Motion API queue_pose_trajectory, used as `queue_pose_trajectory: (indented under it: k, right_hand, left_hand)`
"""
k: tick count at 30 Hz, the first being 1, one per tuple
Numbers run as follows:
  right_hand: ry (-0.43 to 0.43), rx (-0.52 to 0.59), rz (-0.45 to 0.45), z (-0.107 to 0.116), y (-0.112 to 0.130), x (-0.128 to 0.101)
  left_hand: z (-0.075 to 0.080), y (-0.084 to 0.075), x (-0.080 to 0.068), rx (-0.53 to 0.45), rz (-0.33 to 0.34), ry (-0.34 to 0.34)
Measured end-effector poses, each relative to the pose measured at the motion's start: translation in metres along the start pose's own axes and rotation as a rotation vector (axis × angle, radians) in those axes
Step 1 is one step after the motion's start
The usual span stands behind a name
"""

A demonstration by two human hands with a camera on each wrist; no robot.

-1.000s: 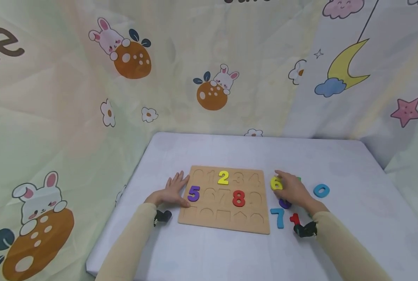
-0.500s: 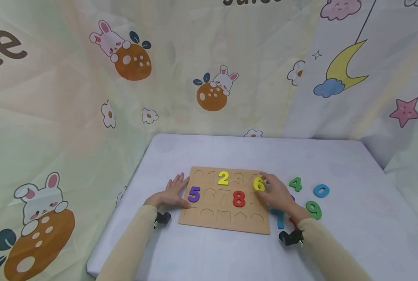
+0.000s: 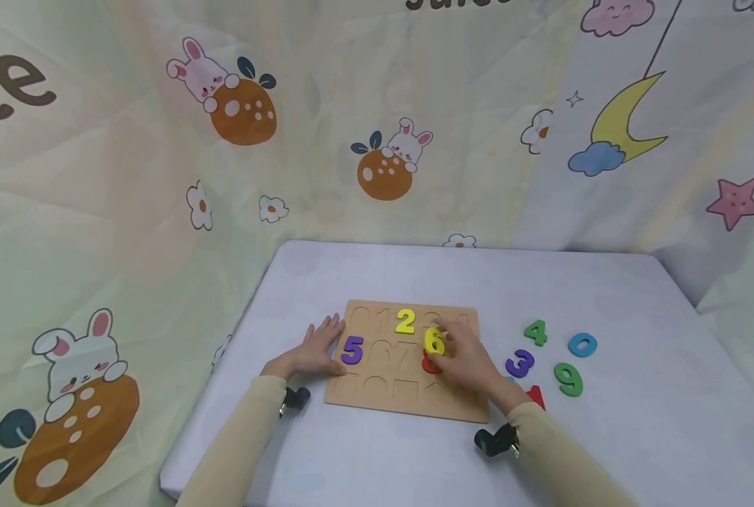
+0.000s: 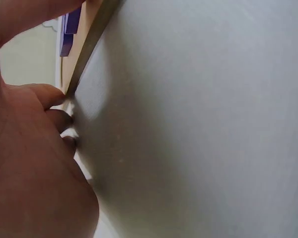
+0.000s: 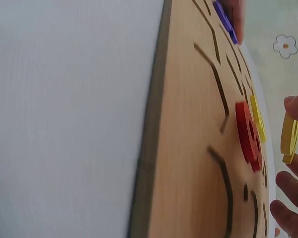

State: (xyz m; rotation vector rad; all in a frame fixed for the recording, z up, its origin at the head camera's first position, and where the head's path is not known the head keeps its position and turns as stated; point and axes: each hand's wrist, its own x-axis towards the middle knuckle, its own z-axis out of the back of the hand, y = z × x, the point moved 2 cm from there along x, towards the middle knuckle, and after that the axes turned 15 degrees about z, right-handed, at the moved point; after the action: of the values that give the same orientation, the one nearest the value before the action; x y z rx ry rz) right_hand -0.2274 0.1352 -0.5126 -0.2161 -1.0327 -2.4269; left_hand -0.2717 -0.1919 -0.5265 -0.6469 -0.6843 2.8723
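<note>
Above the wooden number board (image 3: 377, 391), my right hand (image 3: 468, 359) pinches a yellow number 6 (image 3: 434, 341) between thumb and fingers. In the right wrist view the yellow 6 (image 5: 288, 136) is held clear of the board. Beneath it a red 8 (image 5: 247, 131) sits on the board, partly covered in the head view. My left hand (image 3: 312, 351) rests at the board's left edge, fingers spread and straight. A purple 5 (image 3: 353, 350) and a yellow 2 (image 3: 405, 322) also sit on the board among outlined slots.
Loose on the white table right of the board lie a green 4 (image 3: 536, 332), blue 0 (image 3: 582, 345), purple 3 (image 3: 519, 363), green 9 (image 3: 569, 379) and red 1 (image 3: 536, 396). A blue piece there is mostly hidden by the right arm. A printed cloth (image 3: 326, 91) hangs behind.
My right hand has carried the yellow 6 leftward from the loose numbers to over the board's middle row. The left hand has stayed at the board's edge.
</note>
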Motion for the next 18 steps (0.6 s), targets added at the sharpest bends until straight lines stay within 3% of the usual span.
queue_pose_trajectory:
  k: [9,18]
  right_hand:
    - [-0.003,0.004,-0.014,-0.019,0.012,0.002]
    - [0.05,0.004,-0.012,-0.027,0.022,0.01]
  left_hand:
    - [-0.002,0.005,0.004,-0.165,-0.035,0.012]
    - [-0.005,0.007,0.007,-0.138,-0.064,-0.027]
